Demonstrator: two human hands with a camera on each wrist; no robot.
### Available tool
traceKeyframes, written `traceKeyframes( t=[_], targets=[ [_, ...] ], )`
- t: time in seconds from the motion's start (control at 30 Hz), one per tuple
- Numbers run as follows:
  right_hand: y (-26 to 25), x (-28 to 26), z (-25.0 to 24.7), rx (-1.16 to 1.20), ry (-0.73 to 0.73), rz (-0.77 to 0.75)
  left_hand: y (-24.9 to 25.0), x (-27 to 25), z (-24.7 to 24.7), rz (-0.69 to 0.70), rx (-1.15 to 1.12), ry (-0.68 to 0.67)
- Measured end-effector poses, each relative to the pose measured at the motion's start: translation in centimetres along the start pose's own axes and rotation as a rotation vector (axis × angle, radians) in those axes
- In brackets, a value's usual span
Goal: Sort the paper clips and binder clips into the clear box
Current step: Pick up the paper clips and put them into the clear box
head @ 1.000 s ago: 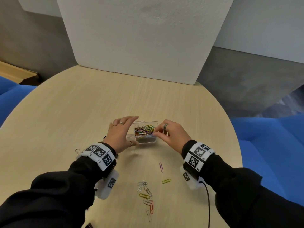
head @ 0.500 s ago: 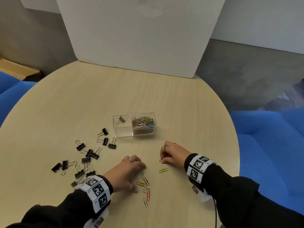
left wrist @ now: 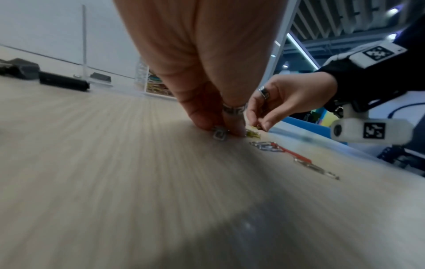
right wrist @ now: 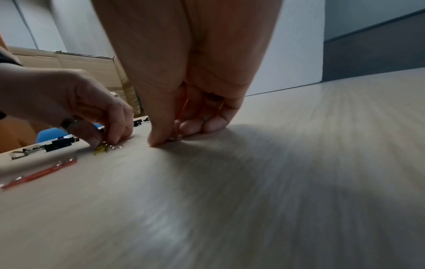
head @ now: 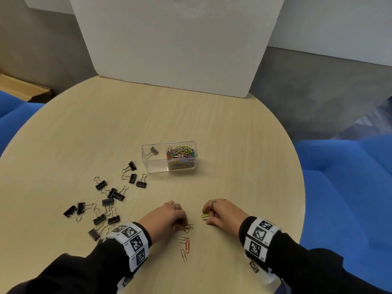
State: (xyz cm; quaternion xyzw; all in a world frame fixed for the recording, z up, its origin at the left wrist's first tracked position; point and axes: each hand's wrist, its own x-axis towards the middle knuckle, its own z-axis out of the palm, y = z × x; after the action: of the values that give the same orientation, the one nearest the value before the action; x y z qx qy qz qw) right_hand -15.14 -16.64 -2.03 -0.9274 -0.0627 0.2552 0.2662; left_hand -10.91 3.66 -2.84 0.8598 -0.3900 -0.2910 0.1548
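The clear box (head: 156, 166) stands mid-table; its left compartment holds one black binder clip (head: 153, 151), its right compartment a heap of coloured paper clips (head: 180, 153). Near the front edge, my left hand (head: 184, 224) is curled down on a small cluster of loose paper clips (head: 188, 228); the left wrist view shows its fingertips (left wrist: 239, 132) pinching a silver clip (left wrist: 218, 135) on the wood. My right hand (head: 206, 217) pinches a yellow-green paper clip (head: 204, 216) against the table. In the right wrist view its fingers (right wrist: 161, 140) are curled tight and touch the tabletop.
Several black binder clips (head: 110, 198) lie scattered left of the box. Silver paper clips (head: 182, 238) and an orange one (head: 187, 245) lie just behind my left hand. A white board (head: 174, 43) stands at the round table's far edge. Blue seats (head: 350, 187) flank the table.
Both hands left the box and came back to the near side of the table. The right hand has since closed on the yellow-green clip; the left has settled onto the clip cluster.
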Motion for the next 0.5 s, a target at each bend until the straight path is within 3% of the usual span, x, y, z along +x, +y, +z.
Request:
traceKeyframes(
  t=[0.3,0.5],
  targets=[
    [-0.6,0.0,1.1,-0.155,-0.024,-0.024,1.3,-0.1,0.1,-0.014,0.297,-0.095],
    [-2.2,-0.4,2.0,0.182,0.024,-0.021,1.5,-0.6,0.4,-0.039,0.265,-0.053]
  ],
)
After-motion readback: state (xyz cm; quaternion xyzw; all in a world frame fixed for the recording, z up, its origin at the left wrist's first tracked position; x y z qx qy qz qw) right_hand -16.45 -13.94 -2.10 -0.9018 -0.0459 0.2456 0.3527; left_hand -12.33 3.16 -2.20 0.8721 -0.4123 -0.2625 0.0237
